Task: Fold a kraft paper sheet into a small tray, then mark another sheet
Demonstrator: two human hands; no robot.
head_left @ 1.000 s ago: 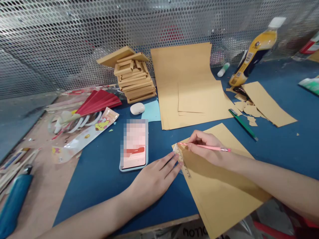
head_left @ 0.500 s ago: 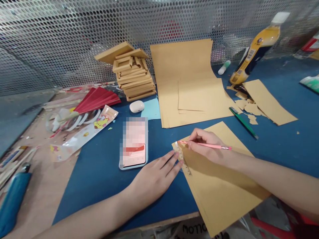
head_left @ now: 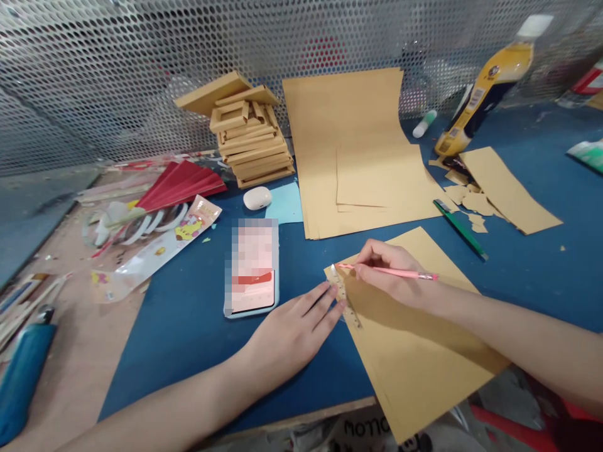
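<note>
My left hand (head_left: 294,326) lies flat, its fingertips pressing a short clear ruler (head_left: 348,306) along the left edge of a tan paper sheet (head_left: 419,364). Pinched in my right hand (head_left: 389,267) is a pink pencil (head_left: 409,274), its tip near the sheet's upper left corner, beside the top end of the ruler. The sheet hangs past the table's front edge. A phone (head_left: 253,270) with a partly blurred screen lies left of the sheet.
Folded tan frames (head_left: 257,147) are stacked behind a white case (head_left: 257,198). Large tan sheets (head_left: 348,113) lean on the mesh wall. A green cutter (head_left: 461,230), paper scraps (head_left: 477,203) and a yellow bottle (head_left: 485,94) stand or lie right. A blue-handled tool (head_left: 26,376) is left.
The view has shifted very slightly. Both hands, the ruler and the pencil keep almost the same places on the sheet.
</note>
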